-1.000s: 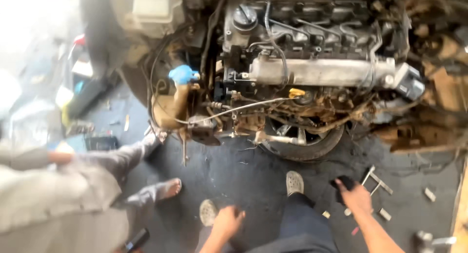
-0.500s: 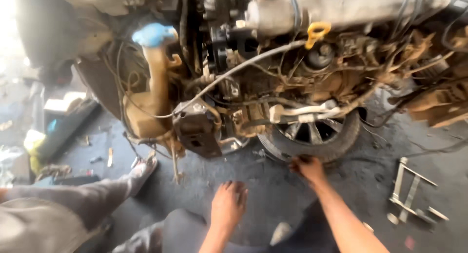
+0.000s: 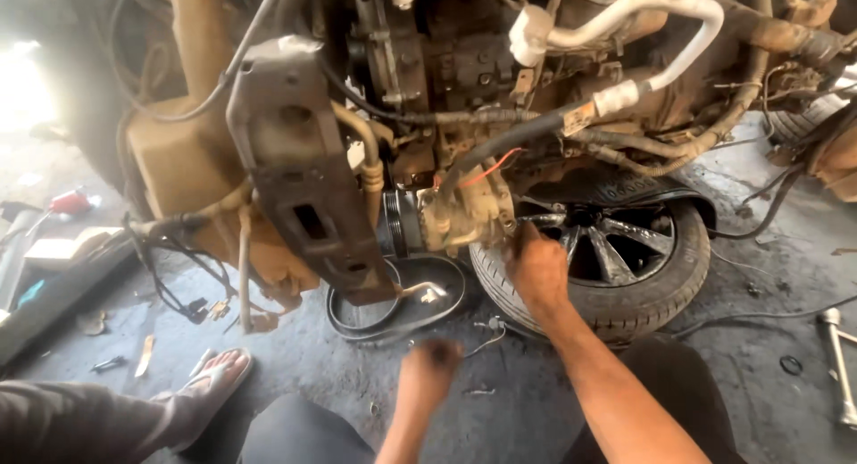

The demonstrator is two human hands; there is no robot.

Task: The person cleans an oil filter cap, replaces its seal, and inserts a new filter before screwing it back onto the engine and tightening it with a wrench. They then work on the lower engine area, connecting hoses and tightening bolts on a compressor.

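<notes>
Just right hand (image 3: 536, 272) against the compressor (image 3: 464, 216).

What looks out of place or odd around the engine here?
The grimy engine block sits on a black car tyre with a spoked rim lying on the floor. A loose black rubber belt lies slack beneath it, and dirty wiring dangles free. The right hand reaches the engine's underside; the left hand is blurred.

1. The right hand (image 3: 536, 269) reaches up to the grimy metal compressor-like part (image 3: 464, 216) under the removed engine, fingers at its lower edge.
2. The left hand (image 3: 430, 367), blurred, hangs above the grey concrete floor (image 3: 339, 366).
3. A black rubber drive belt (image 3: 393, 305) loops below the part.
4. A black tyre with spoked alloy wheel (image 3: 616, 259) lies flat behind the right hand.
</notes>
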